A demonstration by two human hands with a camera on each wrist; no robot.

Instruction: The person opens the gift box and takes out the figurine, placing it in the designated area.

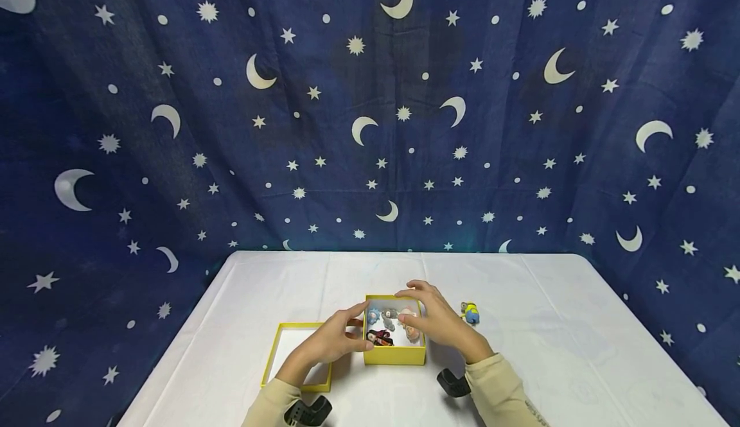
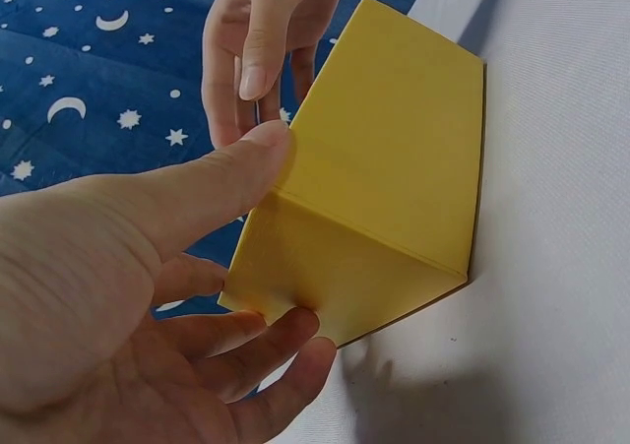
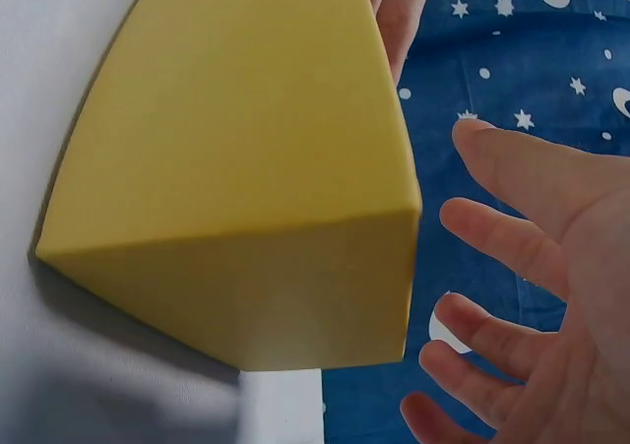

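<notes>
A yellow box (image 1: 394, 356) stands uncovered on the table, with several small toy figures inside. Among them are a dark red and black one (image 1: 379, 338), a grey one (image 1: 389, 318), a blue one (image 1: 373, 315) and a pinkish one (image 1: 412, 332). My left hand (image 1: 338, 336) holds the box by its left side, thumb at the near corner and fingers along the wall. Over the right part of the box hovers my right hand (image 1: 433, 318), fingers spread and holding nothing. In the right wrist view that hand (image 3: 551, 277) is apart from the box wall.
Left of the box lies its yellow-rimmed lid (image 1: 316, 388), white inside, partly under my left forearm. A yellow and blue toy figure (image 1: 471, 313) lies on the white table (image 1: 549, 350) just beyond my right hand. A dark blue star-and-moon curtain (image 1: 324, 119) hangs behind.
</notes>
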